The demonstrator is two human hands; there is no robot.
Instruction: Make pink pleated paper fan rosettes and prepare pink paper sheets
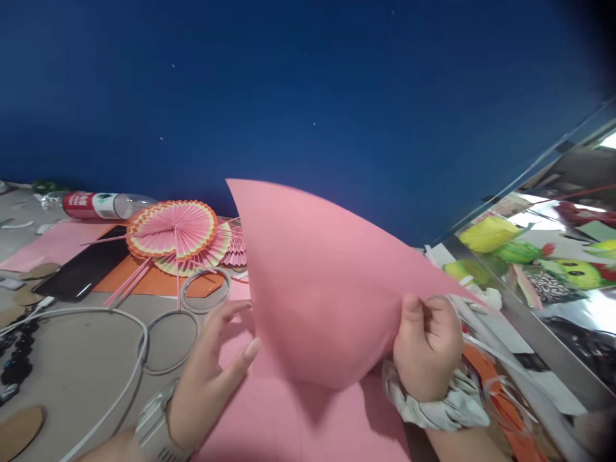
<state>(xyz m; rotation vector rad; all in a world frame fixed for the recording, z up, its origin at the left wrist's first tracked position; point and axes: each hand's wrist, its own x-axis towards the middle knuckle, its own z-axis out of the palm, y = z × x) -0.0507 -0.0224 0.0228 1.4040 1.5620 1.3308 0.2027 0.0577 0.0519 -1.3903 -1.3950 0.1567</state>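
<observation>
In the frame's center, a pink sheet (312, 276) curves up, pinched by the right hand (427, 350); the left hand (212, 378), fingers parted, is beside its left edge. Fans (173, 230) lie middle left.

Small fan (234, 249) partly hidden by pink sheet (327, 282), brown disc (20, 430) cropped

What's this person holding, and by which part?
A pink sheet: the right hand pinches its lower edge, toward the right. The left hand is open beside the sheet's left edge.
</observation>
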